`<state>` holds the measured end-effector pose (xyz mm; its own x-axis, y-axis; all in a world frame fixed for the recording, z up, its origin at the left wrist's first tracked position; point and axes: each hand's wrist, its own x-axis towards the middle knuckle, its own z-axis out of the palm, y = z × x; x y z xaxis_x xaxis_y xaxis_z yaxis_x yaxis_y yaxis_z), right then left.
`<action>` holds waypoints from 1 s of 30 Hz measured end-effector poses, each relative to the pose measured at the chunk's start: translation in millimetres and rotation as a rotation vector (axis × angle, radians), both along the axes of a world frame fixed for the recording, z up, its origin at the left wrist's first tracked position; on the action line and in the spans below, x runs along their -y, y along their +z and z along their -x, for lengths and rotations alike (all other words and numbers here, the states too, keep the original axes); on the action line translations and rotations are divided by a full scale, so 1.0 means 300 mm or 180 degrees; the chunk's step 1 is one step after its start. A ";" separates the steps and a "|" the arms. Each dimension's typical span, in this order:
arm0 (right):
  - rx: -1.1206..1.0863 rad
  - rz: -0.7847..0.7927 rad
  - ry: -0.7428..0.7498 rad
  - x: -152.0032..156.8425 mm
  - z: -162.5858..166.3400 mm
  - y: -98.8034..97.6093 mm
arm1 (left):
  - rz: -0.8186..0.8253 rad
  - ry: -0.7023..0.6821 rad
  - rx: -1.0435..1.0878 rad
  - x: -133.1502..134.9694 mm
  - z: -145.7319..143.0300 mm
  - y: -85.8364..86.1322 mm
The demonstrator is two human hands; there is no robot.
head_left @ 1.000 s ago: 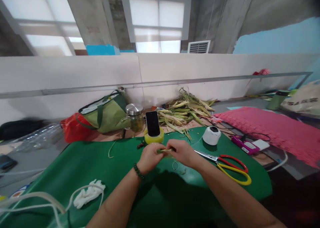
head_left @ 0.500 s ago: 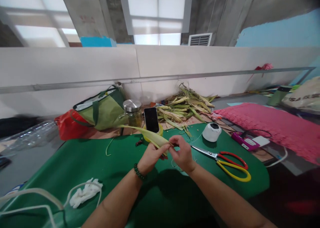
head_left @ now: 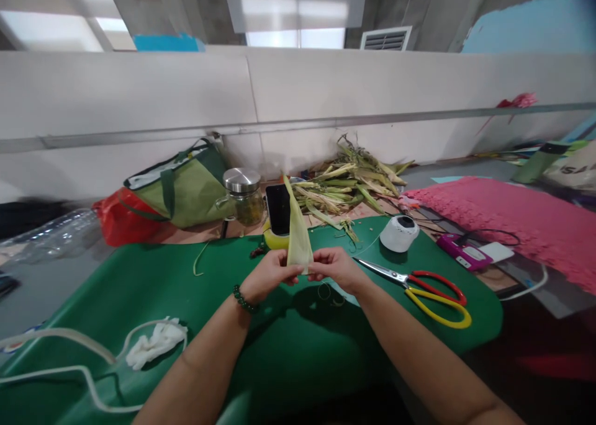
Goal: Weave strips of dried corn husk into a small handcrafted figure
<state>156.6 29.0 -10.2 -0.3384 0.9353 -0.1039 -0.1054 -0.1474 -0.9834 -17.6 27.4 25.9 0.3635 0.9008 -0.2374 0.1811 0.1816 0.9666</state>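
A pale green corn husk (head_left: 298, 236) stands upright between my hands, its narrow tip pointing away and up. My left hand (head_left: 274, 275) pinches its lower left edge, and a dark green bead bracelet (head_left: 244, 298) circles that wrist. At the lower right edge, my right hand (head_left: 339, 268) grips the same husk between thumb and fingers. Behind the husk, partly covered by it, a black phone (head_left: 277, 211) leans on a yellow roll (head_left: 274, 239). Scissors (head_left: 419, 288) with one red and one yellow handle lie right of my right hand.
A heap of husks (head_left: 354, 180) lies by the wall. A white thread spool (head_left: 399, 233) sits on the green mat (head_left: 218, 326). Around it are a lidded glass jar (head_left: 243, 198), a green bag (head_left: 195, 183), a purple power strip (head_left: 463, 251), pink cloth (head_left: 503, 220) and crumpled tissue (head_left: 156, 343).
The husk has swung from lying tilted leftward to standing upright. My right hand has shifted to its lower right edge, and the hands are slightly farther apart. The camera view has tilted down.
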 end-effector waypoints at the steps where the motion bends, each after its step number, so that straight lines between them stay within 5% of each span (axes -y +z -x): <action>1: -0.0004 -0.0017 0.0021 0.000 -0.001 -0.004 | 0.0032 0.0021 -0.0002 0.001 -0.002 0.001; 13: 0.0341 -0.0560 -0.0237 0.001 0.014 -0.016 | 0.0128 0.0215 0.0142 0.000 -0.013 -0.010; 30: 0.0339 -0.0602 -0.0273 0.013 0.011 0.008 | 0.0194 0.0347 0.0237 0.010 -0.020 0.007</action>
<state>153.2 25.2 -7.6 -0.2532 0.9664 0.0450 -0.0037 0.0456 -0.9990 -11.6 24.5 28.0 0.2830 0.9207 -0.2688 0.0853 0.2550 0.9632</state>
